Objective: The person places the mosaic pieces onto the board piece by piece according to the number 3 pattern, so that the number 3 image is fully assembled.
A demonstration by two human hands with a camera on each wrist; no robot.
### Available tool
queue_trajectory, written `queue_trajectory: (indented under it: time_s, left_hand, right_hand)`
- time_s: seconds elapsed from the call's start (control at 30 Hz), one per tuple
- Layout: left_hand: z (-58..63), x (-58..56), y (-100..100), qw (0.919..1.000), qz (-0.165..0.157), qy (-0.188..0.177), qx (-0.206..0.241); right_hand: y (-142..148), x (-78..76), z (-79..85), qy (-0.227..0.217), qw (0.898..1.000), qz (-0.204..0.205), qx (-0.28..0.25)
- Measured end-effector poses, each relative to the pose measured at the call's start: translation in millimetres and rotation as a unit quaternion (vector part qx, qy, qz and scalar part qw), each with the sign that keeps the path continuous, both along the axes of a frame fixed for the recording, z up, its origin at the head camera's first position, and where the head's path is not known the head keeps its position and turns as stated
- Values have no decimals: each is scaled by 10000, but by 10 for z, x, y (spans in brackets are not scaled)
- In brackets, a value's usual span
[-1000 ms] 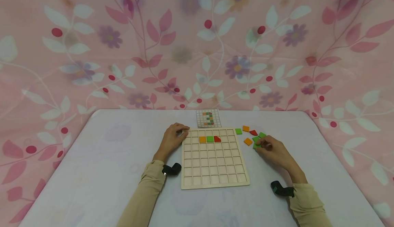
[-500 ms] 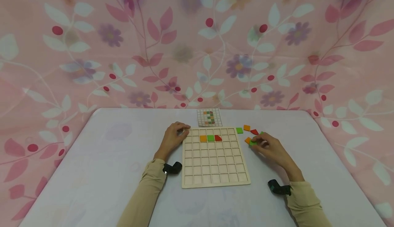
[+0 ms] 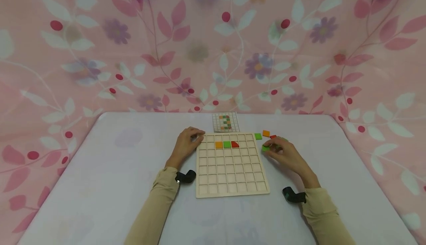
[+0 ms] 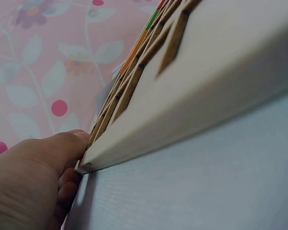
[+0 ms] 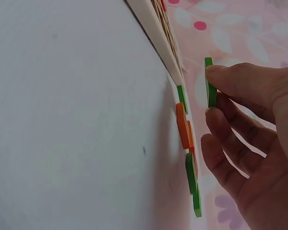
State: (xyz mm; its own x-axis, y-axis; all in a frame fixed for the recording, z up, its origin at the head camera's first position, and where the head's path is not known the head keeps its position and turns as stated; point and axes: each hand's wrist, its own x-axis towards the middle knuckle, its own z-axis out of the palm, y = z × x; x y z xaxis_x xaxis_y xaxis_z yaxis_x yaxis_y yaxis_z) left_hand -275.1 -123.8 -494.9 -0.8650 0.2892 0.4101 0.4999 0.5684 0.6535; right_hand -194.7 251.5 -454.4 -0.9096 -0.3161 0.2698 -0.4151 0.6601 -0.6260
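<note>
A pale wooden grid board (image 3: 231, 169) lies flat on the table. One of its upper rows holds an orange square tile (image 3: 218, 145), a green square tile (image 3: 227, 144) and a red quarter-round tile (image 3: 235, 144). My left hand (image 3: 185, 145) grips the board's far left corner, its thumb (image 4: 69, 143) at the edge and the other fingers curled beside the corner. Between thumb and fingertips, my right hand (image 3: 285, 157) pinches a green tile (image 5: 211, 86). It holds this tile above the table, just off the board's right edge.
Right of the board lie loose tiles: a green one (image 3: 258, 136), an orange one (image 3: 266, 133), a red one (image 3: 273, 136) and others partly behind the right hand. A printed pattern card (image 3: 216, 123) lies beyond the board's far edge. A flowered pink cloth (image 3: 196, 53) hangs behind the table.
My right hand has picked the green tile from the loose pile and moved left with it toward the board. The left hand stays at the corner. The head view has tilted slightly.
</note>
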Motion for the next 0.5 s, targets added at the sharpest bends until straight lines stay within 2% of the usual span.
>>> queue_trajectory:
  time_s: [0.3,0.5]
  left_hand:
    - [18,-25,-12,10000,58,-20,-14]
    - [-2,-10,-2,9999,-8,142,84]
  right_hand:
    - [-141,-68,29,-182,9998,60,-68]
    - [-201,-68,42,-287,9995,72,-106]
